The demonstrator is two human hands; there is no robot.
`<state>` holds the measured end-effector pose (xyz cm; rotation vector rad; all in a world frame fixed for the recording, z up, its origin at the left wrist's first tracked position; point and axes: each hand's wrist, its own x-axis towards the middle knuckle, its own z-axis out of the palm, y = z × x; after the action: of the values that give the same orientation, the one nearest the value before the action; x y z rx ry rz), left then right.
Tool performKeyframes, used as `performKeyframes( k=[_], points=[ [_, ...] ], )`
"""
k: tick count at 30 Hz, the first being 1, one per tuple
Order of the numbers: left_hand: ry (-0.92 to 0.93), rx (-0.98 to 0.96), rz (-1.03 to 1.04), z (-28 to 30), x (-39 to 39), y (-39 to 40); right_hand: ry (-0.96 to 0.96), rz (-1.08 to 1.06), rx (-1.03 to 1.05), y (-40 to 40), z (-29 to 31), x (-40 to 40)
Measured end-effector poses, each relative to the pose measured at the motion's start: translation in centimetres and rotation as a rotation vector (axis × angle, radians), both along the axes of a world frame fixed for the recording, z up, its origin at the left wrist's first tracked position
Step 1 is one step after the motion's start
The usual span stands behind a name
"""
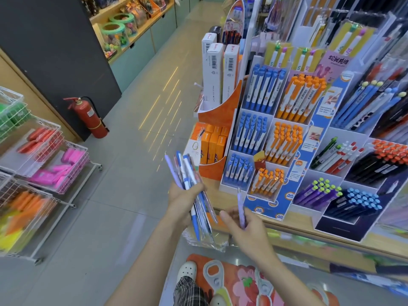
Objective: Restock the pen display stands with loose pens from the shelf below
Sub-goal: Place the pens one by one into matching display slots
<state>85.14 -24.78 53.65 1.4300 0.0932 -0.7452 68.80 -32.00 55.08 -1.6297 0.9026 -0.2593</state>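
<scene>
Floor: grey tiles (123,173); extinguisher (89,117) far left, wire baskets (44,164) left.
Counter: wood edge (309,230) on the right carries the stands (262,138), filled with blue and orange pens.
Left hand (184,200): fingers curled round a bundle (194,191) of pens, near the stands.
Right hand (249,228): pinches one lilac pen (240,208) upright, other fingers loose.

floor (123,217): grey tiles | wall (55,51): dark panel | fire extinguisher (90,118) | wire baskets (44,155)
</scene>
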Motion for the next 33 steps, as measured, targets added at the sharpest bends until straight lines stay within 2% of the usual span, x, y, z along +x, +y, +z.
performKeyframes(
  k=[5, 10, 18, 26, 33],
  points=[
    [-0.099, -0.056, -0.045, 1.6, 0.1, 0.2, 0.039, 0.172, -0.106, -1.0, 1.5, 2.0],
    [-0.083, -0.079, 0.105, 2.2, 0.8, 0.4, 0.112, 0.138, -0.058, 1.6, 2.0, 1.1],
    [-0.087, -0.17, 0.252, 3.1, 1.0, 0.4, -0.032, -0.063, 0.281, 5.0, 1.4, 2.4],
    [-0.082, -0.158, 0.253, 2.6, 0.6, -0.2, -0.046, -0.184, 0.363, 4.4, 1.0, 2.8],
    [-0.021, -0.167, 0.31, 3.0, 0.7, -0.5, -0.123, -0.168, 0.372, 4.0, 0.9, 2.2]
  ],
)
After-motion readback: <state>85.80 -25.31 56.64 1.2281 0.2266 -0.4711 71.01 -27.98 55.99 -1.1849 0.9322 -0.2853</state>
